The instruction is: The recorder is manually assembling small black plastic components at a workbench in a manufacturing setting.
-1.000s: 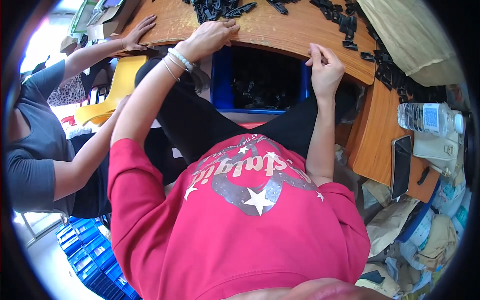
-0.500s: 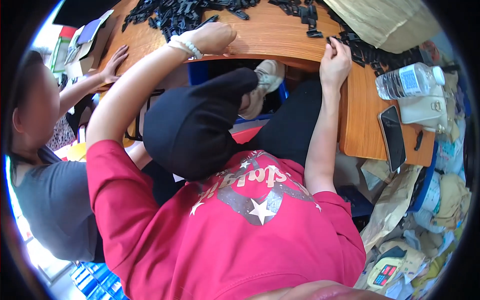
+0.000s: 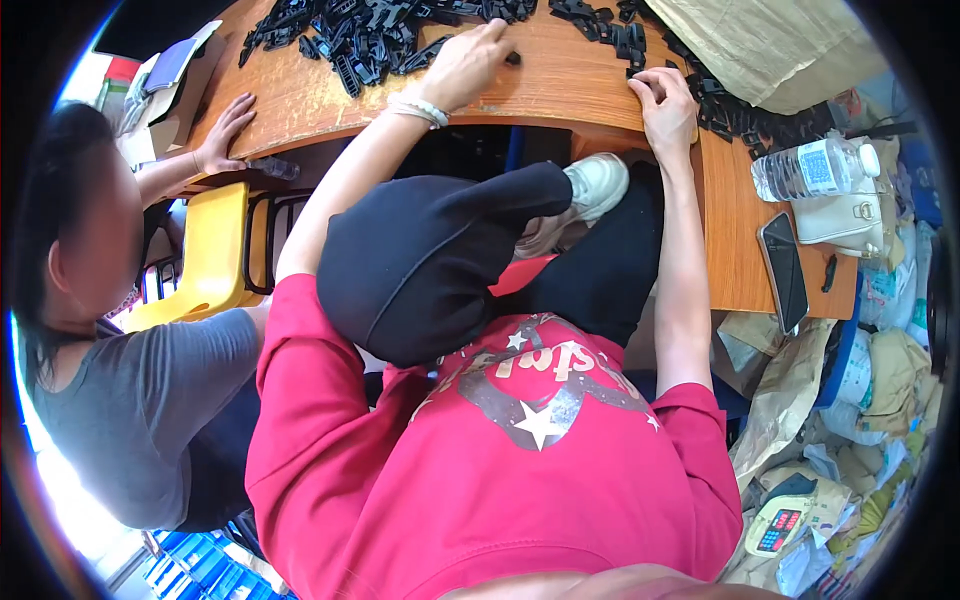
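My left hand point(image 3: 466, 68), with a white bracelet at the wrist, is over the wooden table in front of a heap of black plastic buckle-like parts point(image 3: 370, 40). Its fingers are closed, and a small black plastic part point(image 3: 513, 58) shows at their tips. At the table's edge to the right, my right hand point(image 3: 668, 108) is bent into a pinch of thumb and forefinger. Its fingertips meet beside a row of black parts point(image 3: 628, 42); what they hold, if anything, is too small to make out. More black parts point(image 3: 722, 108) lie beyond that hand.
A brown paper bag point(image 3: 770, 45) rests at the far right. Along the right side of the table point(image 3: 735, 220) are a water bottle point(image 3: 810, 168), a white pouch point(image 3: 845, 222) and a phone point(image 3: 783, 270). Another person's hand point(image 3: 222, 135) lies at the left edge, near a yellow chair point(image 3: 212, 240).
My left hand has moved away from me and slightly right, and a black part now shows at its fingertips. My right hand has shifted only a little. My raised leg and shoe have moved right.
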Available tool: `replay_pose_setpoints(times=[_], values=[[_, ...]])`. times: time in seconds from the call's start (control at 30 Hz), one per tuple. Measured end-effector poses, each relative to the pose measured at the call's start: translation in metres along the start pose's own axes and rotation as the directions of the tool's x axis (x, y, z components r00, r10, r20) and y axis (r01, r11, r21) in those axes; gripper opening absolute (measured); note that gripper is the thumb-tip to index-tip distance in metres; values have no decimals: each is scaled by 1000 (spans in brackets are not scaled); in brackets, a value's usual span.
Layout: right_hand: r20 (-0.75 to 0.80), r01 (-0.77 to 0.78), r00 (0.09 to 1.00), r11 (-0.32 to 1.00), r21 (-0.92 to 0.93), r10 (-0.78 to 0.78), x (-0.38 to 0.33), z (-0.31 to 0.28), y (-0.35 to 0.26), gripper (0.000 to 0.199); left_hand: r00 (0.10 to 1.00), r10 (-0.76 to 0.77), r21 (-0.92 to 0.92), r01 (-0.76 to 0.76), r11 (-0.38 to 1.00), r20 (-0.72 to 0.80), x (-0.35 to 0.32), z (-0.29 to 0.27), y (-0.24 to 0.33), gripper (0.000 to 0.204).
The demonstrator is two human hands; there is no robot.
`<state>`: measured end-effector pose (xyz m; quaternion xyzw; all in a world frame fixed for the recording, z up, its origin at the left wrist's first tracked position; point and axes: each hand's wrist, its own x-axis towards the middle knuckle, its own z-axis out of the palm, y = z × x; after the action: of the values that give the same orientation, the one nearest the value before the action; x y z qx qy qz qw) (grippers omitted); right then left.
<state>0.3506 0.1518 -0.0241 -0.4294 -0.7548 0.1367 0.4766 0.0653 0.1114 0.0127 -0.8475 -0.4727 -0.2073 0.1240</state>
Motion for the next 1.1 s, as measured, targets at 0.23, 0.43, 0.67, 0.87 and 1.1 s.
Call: replay_pose_setpoints(times=[0.23,0.43,0.67,0.87,1.1], values=[[224,-315,947,803,505,231,10,35,-49,33,958,-182,-170,146,975,-221,-7,4,27,25],[112,-31,993,998,-61,37,1,31,-35,19,969,-243,-316,219,923,-38,-21,8,16,25],[356,-237,927,917,322,114,4,37,-57,22,956,-293,-373,261,890,-32,-22,13,14,24],[417,-78,907,949,305,-59,15,55,-50,23,975,-218,-414,179,892,-50,-15,14,15,24],[454,-445,876,638,629,163,4,45,-55,23,875,-480,-536,377,755,-61,-32,-11,4,43]])
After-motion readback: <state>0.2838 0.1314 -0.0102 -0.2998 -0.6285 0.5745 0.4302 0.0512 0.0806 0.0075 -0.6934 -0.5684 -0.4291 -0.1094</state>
